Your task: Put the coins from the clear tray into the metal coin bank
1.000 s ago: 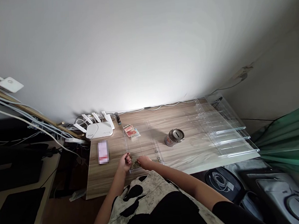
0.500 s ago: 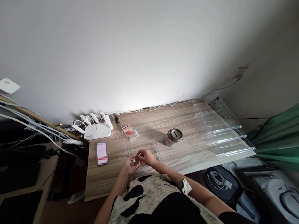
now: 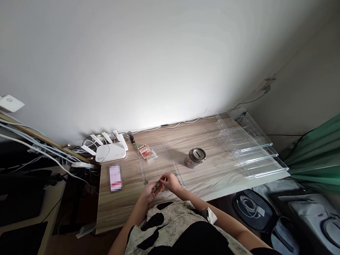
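My left hand (image 3: 148,192) is cupped palm up, holding several coins (image 3: 154,189). Over it, my right hand (image 3: 170,182) has its thumb and fingers pinched together at the coins; a coin seems to be between the fingertips, though it is too small to make out surely. Both hands are above the near end of a shallow clear tray (image 3: 142,170) on the desk. A few more coins (image 3: 176,175) lie in the tray by my right hand. Red and bluish banknotes (image 3: 146,152) rest at its far left. Right of the tray stands a round tin money box (image 3: 191,159) with a slotted lid.
Stacked clear acrylic trays (image 3: 251,153) cover the right end of the wooden desk (image 3: 214,178). At the left are a white router (image 3: 110,152), a blurred pinkish card (image 3: 115,178) and a small dark cylinder (image 3: 131,138). Bags (image 3: 312,214) stand below on the right.
My right hand has drawn back slightly to the right, its fingertips now at the right edge of my left palm. My left hand has tilted a little. The whole view has shifted slightly.
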The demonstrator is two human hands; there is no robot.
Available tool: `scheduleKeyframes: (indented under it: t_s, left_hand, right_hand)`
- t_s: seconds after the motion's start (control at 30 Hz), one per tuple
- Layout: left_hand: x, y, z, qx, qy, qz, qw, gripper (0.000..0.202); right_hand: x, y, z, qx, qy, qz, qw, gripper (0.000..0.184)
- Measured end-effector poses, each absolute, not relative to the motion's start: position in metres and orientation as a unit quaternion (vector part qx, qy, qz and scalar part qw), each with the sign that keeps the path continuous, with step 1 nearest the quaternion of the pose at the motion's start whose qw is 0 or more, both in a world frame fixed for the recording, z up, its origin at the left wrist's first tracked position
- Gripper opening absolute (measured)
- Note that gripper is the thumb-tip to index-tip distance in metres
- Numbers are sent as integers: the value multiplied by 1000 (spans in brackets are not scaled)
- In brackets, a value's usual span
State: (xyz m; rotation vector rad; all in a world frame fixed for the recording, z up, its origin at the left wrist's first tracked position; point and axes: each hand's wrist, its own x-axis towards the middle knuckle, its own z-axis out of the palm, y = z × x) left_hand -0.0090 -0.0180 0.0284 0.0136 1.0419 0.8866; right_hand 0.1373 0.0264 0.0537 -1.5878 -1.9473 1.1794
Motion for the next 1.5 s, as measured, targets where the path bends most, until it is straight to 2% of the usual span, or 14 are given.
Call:
scheduleKeyframes:
  t_s: [0.17, 0.3, 0.4, 0.57, 0.8, 0.87, 0.97, 1.07, 1.17, 1.23, 1.37, 1.5]
  left_hand:
    - [-10, -20, 28, 50, 497, 389, 774, 6]
    - [-10, -21, 31, 60, 495, 386, 776, 11]
    - [-9, -21, 32, 63, 494, 383, 778, 8]
    - [-7, -21, 31, 83, 508, 359, 778, 2]
    - [-6, -22, 34, 106, 521, 345, 773, 9]
    - [-6, -22, 34, 103, 523, 349, 770, 9]
    - [-5, -22, 35, 105, 516, 358, 771, 9]
    - [-3, -21, 36, 122, 508, 351, 777, 11]
    - [0, -19, 34, 142, 503, 348, 778, 15]
    - [2, -19, 32, 142, 500, 354, 777, 16]
    - [5, -22, 28, 129, 487, 352, 789, 15]
    - [6, -22, 29, 81, 485, 371, 787, 16]
  right_hand:
    - [178, 41, 78, -612, -638, 349, 310, 27]
    - [245, 71, 96, -703, -579, 176, 373, 35]
    - [287, 91, 97, -767, -532, 97, 345, 36]
    - [306, 108, 91, -786, -559, 79, 251, 25]
    - [302, 112, 97, -763, -621, 45, 174, 19]
    - [299, 109, 101, -763, -620, 37, 179, 20]
    - [283, 98, 108, -743, -622, 8, 247, 27]
    - [245, 77, 106, -696, -658, 97, 272, 29]
    - [198, 50, 93, -573, -726, 342, 165, 25]
    - [173, 33, 81, -526, -728, 419, 137, 22]
    - [152, 16, 70, -543, -698, 444, 144, 17]
    - [168, 28, 82, -572, -691, 406, 173, 15]
